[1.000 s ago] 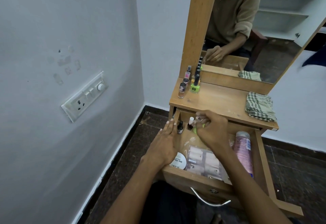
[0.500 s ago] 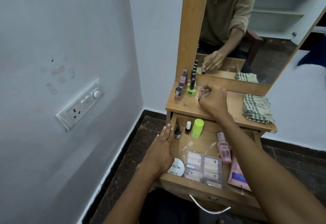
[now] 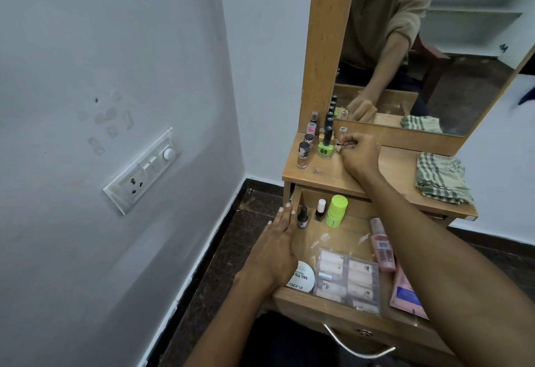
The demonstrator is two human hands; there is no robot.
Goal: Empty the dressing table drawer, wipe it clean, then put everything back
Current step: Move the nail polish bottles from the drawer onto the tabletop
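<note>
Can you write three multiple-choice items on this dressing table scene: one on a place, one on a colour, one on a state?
1. Where does the checked cloth lie?
A. in the drawer
B. on the tabletop
C. on the floor

2. What colour is the cap of the stick standing in the drawer?
A. lime green
B. red
C. black

3. What does the right hand do?
A. hangs idle
B. wipes
C. pinches a small bottle

Key: 1 B, it lies right of the hand; 2 A, bright green top; 3 C, fingertips close on it.

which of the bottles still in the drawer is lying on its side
The pink bottle, lying flat near the drawer's right side. The lime green bottle, white-capped bottle and dark bottle stand upright at the back.
</note>
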